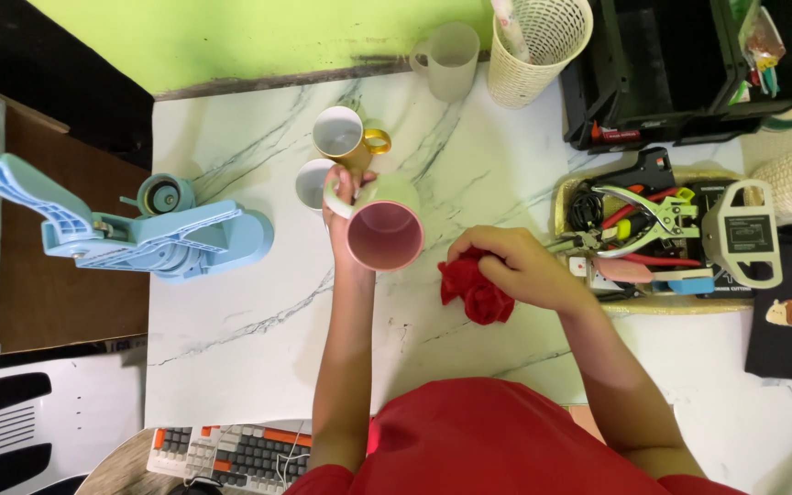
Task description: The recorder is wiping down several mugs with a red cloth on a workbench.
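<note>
Left hand [343, 188] grips 1 pink-lined mug [383, 231] by its handle. Right hand [515, 266] clenches red cloth [475, 291] over the marble surface [249, 312]. 2 mugs [341, 133] wait behind.

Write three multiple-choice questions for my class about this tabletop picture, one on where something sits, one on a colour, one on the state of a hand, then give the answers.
1. Where does the blue press stand?
A. At the table's left edge
B. Inside the tool tray
C. On the keyboard

2. What colour is the inside of the mug held by the left hand?
A. Yellow
B. Pink
C. Black

3. What is the right hand doing?
A. Lying flat and open
B. Holding pliers
C. Closed on a red cloth

Answers: 1 A, the press is on the marble table left of the mugs. 2 B, its tilted opening shows pink. 3 C, the fingers are curled over the bunched cloth.
</note>
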